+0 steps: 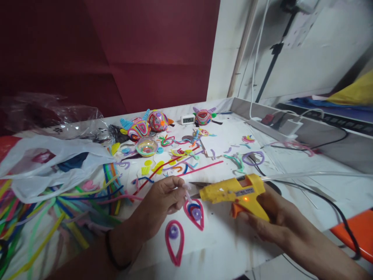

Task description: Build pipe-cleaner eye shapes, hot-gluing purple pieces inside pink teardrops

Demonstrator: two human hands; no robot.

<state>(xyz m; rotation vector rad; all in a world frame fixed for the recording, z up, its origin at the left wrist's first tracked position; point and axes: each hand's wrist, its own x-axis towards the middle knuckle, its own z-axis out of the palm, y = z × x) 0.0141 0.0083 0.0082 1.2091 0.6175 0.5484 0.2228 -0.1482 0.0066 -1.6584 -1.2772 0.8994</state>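
My right hand (269, 217) is wrapped around a yellow glue gun (233, 190) with an orange trigger and a lit orange light. A clear glue stick (314, 175) sticks out of its back end. The nozzle points left, close to a pale lilac pipe cleaner piece (188, 194) pinched in my left hand (164, 198). Just below lies a pink teardrop shape (202, 221) with blue, red and purple curls inside. Nearer to me is a second pink teardrop shape (182, 243) around a purple coil (173, 231). Scissors (201, 183) lie partly hidden behind the gun.
Many colored pipe cleaners (58, 221) and a white plastic bag (52, 163) cover the left side. Several decorated balls (159, 120), a small digital clock (187, 119) and a clear bowl (147, 146) stand behind. A power strip (271, 128) and black cable (317, 189) are on the right.
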